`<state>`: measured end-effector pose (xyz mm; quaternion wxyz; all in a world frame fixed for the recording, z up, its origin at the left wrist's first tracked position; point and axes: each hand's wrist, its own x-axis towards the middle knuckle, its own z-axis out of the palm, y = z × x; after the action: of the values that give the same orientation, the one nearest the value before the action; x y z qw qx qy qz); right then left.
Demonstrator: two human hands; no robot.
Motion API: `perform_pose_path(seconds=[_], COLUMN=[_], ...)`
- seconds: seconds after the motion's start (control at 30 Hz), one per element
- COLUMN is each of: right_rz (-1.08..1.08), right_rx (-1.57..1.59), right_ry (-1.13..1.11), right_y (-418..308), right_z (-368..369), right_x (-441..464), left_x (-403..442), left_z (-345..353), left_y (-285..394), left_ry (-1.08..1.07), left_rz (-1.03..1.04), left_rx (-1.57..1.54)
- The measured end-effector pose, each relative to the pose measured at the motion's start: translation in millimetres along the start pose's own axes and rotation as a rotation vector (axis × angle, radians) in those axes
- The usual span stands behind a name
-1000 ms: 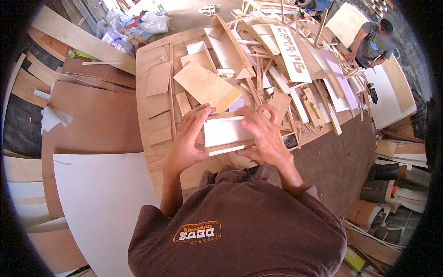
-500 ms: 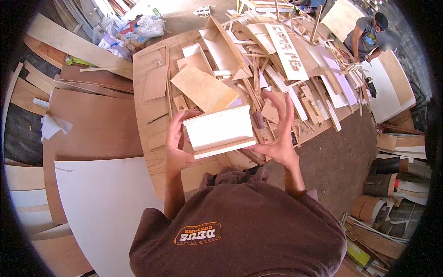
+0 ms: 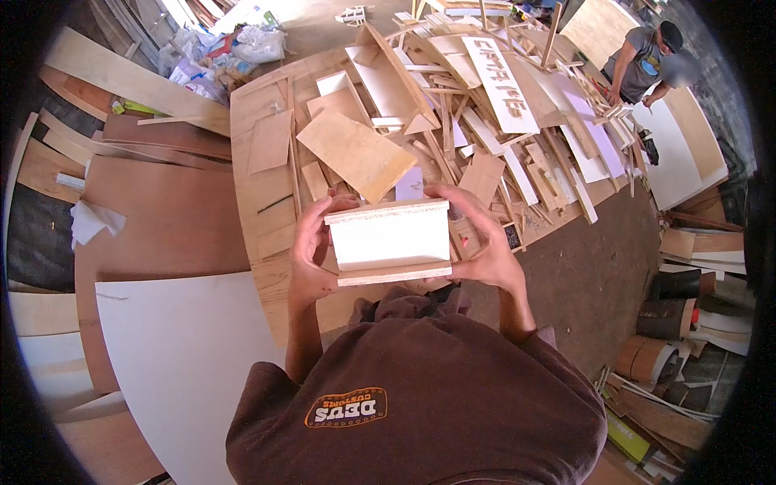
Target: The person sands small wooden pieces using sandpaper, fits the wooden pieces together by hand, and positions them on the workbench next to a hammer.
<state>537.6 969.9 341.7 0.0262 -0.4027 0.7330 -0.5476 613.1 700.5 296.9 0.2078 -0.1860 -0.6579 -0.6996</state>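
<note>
Held up in front of my chest is a small open wooden box (image 3: 391, 242), white inside, with raw board edges along its top and bottom. My left hand (image 3: 313, 249) grips its left end, thumb low and fingers at the upper corner. At the opposite end, my right hand (image 3: 486, 238) closes round the box in the same way, fingers at the top corner and thumb at the lower edge. The box's outer faces and some fingertips are hidden. Just beyond it, a plywood panel (image 3: 356, 153) lies on the worktable (image 3: 263, 206).
Wood strips, offcuts and a white board with cut-out letters (image 3: 501, 85) are heaped on the table. A white sheet (image 3: 186, 364) lies at the left. Another person (image 3: 643, 65) works at the far right. Boards and curved pieces (image 3: 671, 319) are stacked along the right side.
My right hand's fingers, raised off the box before, have come down onto its upper right corner. The box has turned slightly, so its top edge now shows more level.
</note>
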Motion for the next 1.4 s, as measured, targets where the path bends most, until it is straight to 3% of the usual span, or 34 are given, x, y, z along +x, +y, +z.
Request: perform_pose_path(seconds=[0.43,0.57,0.67,0.73,0.87,0.93,1.27,1.4], right_rz=[-0.027,-0.143,-0.132,-0.114,-0.136,-0.142,-0.102,-0.08], right_rx=[0.078,-0.055,0.008,0.087,0.061,0.106,0.126,0.17], right_ry=[0.108,0.123,0.192,0.251,0.378,0.421,0.482,0.44], right_y=[14,13,8,9,12,13,22,19], right_z=[7,7,12,14,19,23,28,26], right_x=[-8,-7,-8,-8,-4,-2,-3,-4], left_x=[-2,0,1,-3,-24,-27,-16,-19], left_z=[6,7,16,23,43,60,59,57], left_y=[5,0,3,6,-12,-13,-11,-12], left_ry=[0.015,-0.002,0.068,0.226,0.329,0.593,0.581,0.573], left_rz=[-0.106,-0.018,0.049,-0.099,-0.025,-0.088,0.02,-0.025], left_rx=[-0.055,-0.052,-0.087,0.01,-0.015,0.071,0.121,0.235])
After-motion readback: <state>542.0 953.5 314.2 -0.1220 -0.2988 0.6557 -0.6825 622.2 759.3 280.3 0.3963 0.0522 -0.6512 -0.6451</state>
